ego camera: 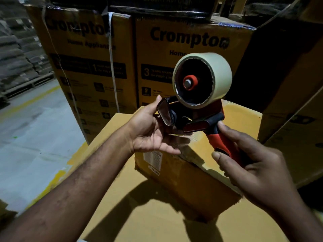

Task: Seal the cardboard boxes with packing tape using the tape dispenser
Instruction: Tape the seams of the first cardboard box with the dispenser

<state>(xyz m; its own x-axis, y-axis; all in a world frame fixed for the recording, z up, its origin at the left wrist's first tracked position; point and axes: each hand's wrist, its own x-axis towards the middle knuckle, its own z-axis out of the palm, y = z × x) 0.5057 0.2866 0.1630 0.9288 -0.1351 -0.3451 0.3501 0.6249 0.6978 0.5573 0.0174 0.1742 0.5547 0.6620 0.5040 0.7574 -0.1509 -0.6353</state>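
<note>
Red-handled tape dispenser (201, 117) gripped by right hand (253, 165); left hand (150, 131), uncurled, seemingly touches it.

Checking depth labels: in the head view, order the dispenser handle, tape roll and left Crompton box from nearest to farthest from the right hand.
1. Dispenser handle, gripped in the right hand.
2. Tape roll, just above it.
3. Left Crompton box, far behind, left.

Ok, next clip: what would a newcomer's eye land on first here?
The red-and-black tape dispenser with its pale tape roll, held up mid-frame: the right hand grips its handle, the left hand touches its front end. Under it sits a small cardboard box; behind stand tall yellow Crompton cartons.
</note>
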